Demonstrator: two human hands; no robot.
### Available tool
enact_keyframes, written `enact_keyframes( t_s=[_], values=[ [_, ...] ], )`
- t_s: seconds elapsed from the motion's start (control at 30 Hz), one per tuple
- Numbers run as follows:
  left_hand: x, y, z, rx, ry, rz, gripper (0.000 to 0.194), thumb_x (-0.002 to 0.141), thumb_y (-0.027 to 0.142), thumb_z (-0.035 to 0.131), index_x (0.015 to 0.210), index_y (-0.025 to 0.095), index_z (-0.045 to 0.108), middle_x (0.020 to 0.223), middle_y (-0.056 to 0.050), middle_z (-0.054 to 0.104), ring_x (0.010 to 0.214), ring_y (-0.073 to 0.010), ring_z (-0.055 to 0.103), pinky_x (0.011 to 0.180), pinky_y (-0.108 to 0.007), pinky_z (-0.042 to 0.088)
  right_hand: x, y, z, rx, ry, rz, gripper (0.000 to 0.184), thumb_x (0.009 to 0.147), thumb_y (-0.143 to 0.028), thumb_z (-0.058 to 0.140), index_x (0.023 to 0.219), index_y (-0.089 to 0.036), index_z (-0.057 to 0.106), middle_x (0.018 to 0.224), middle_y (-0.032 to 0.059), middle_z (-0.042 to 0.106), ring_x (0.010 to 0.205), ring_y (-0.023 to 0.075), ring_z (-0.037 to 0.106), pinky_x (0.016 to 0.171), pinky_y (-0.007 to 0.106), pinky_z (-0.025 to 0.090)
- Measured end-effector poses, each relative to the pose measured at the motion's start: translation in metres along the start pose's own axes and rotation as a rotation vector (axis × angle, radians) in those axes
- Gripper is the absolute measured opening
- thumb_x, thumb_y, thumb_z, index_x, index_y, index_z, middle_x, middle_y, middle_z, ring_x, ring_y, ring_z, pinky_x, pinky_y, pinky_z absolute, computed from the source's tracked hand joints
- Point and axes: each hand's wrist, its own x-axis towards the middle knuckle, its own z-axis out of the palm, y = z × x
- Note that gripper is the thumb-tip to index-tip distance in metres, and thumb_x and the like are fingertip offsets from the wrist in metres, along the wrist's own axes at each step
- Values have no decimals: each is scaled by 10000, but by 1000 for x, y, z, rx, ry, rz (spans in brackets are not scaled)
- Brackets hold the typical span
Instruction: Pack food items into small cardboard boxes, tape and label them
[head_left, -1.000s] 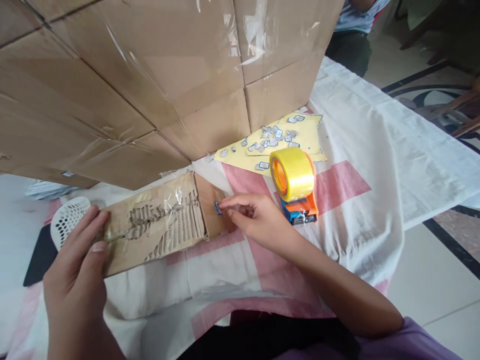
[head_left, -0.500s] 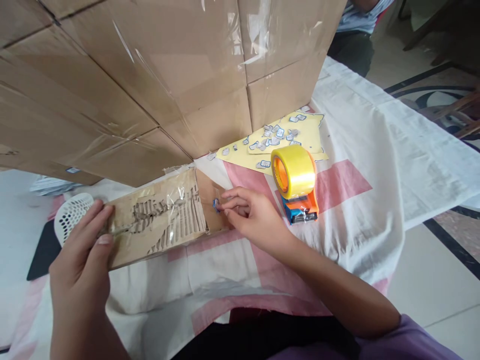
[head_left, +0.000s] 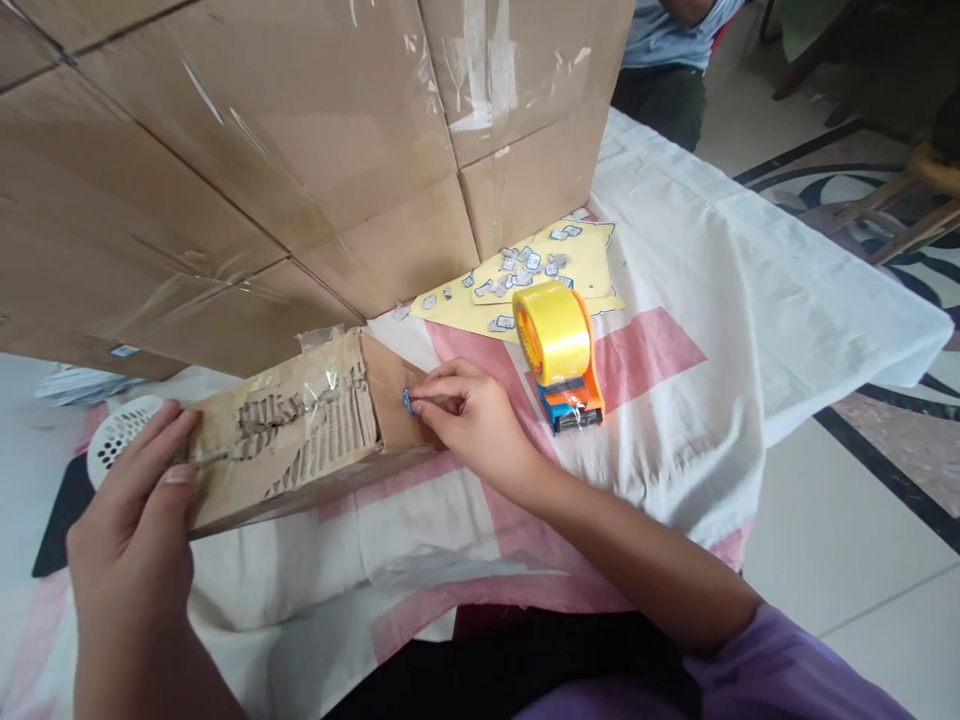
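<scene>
A long cardboard box [head_left: 300,455] with torn, ridged patches and clear tape on its top lies across the cloth. My left hand [head_left: 142,500] grips its left end, fingers over the top and thumb along the near side. My right hand [head_left: 469,425] is at the box's right end face, thumb and forefinger pinched together on a small blue-edged sticker [head_left: 408,400]. The sticker touches that face; whether it is stuck down I cannot tell. Just right of this hand stands a tape dispenser [head_left: 574,405] with a yellow roll of tape [head_left: 555,335].
Stacked, taped cartons [head_left: 360,150] form a wall behind. A yellow sheet [head_left: 487,310] carries several small stickers. Left of the box are a white perforated disc [head_left: 120,430] and a dark flat object [head_left: 64,520]. Another person [head_left: 667,70] sits at the back right.
The view has shifted, so most things appear further left. The box's right end face shows more, and my right fingers have closed tighter at the sticker.
</scene>
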Motion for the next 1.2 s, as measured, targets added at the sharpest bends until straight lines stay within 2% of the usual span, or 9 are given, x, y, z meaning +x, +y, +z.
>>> enact_keyframes(
  t_s=[0.1, 0.27, 0.5, 0.63, 0.77, 0.93, 1.03, 1.1, 1.2],
  values=[
    [1, 7, 2, -61, 49, -29, 437, 924, 300, 579, 1330, 190, 700, 1466, -62, 624, 1434, -256, 514, 1280, -409, 296, -1, 2, 0, -23, -2, -10, 171, 875, -132, 685, 957, -216, 810, 1022, 22, 676, 892, 118, 657, 803, 253, 518],
    [3, 1, 0, -62, 5, -29, 450, 933, 341, 581, 1341, 185, 688, 1494, -67, 600, 1439, -256, 506, 1264, -413, 323, 1, 4, 2, -55, -24, -23, 190, 885, -128, 657, 961, -199, 816, 1006, 31, 695, 870, 120, 664, 807, 261, 522],
    [7, -7, -1, -17, -30, 43, 456, 955, 406, 560, 1349, 210, 679, 1515, -77, 582, 1446, -255, 496, 1267, -421, 314, 7, 6, 7, 117, -139, 105, 183, 873, -154, 628, 859, -167, 810, 920, 46, 789, 866, 174, 719, 806, 297, 561],
    [8, -9, -2, -4, -58, 3, 458, 966, 438, 544, 1346, 221, 681, 1531, -78, 565, 1469, -261, 468, 1282, -415, 285, 6, 9, 8, 170, -84, 136, 168, 838, -190, 656, 920, -163, 800, 903, 51, 792, 770, 166, 703, 707, 281, 559],
    [8, -13, -3, -23, -37, -15, 454, 957, 444, 557, 1335, 234, 693, 1521, -62, 577, 1468, -269, 469, 1283, -410, 286, 6, 7, 6, 175, -70, 177, 164, 812, -205, 664, 941, -168, 759, 790, 8, 719, 633, 117, 612, 557, 219, 460],
    [8, -12, -4, -40, -53, -17, 463, 961, 436, 552, 1343, 211, 687, 1537, -74, 559, 1480, -276, 451, 1288, -398, 273, 5, 5, 3, 96, -17, 113, 200, 816, -207, 638, 1001, -176, 708, 807, -12, 668, 641, 106, 587, 573, 218, 451],
    [8, -12, -4, -51, -61, -18, 462, 968, 425, 553, 1354, 206, 682, 1543, -77, 552, 1484, -277, 445, 1290, -404, 273, 5, 4, -6, -33, -57, 55, 464, 779, -161, 621, 1241, -173, 652, 1133, 68, 707, 843, 151, 677, 707, 263, 531],
    [8, -16, -4, -64, -72, -16, 453, 971, 421, 560, 1352, 211, 687, 1543, -74, 552, 1481, -277, 451, 1288, -413, 279, 5, 2, -16, -134, -236, -11, 839, 718, -167, 690, 1521, -205, 450, 1485, 135, 544, 1192, 233, 643, 904, 327, 553],
    [10, -27, -4, -116, -62, 0, 422, 955, 420, 586, 1318, 244, 711, 1520, -52, 577, 1463, -277, 475, 1281, -442, 293, 5, -1, -27, -242, -533, -104, 1270, 664, -227, 800, 1673, -268, 30, 1738, 116, 114, 1587, 299, 211, 1208, 422, 373]
  ],
)
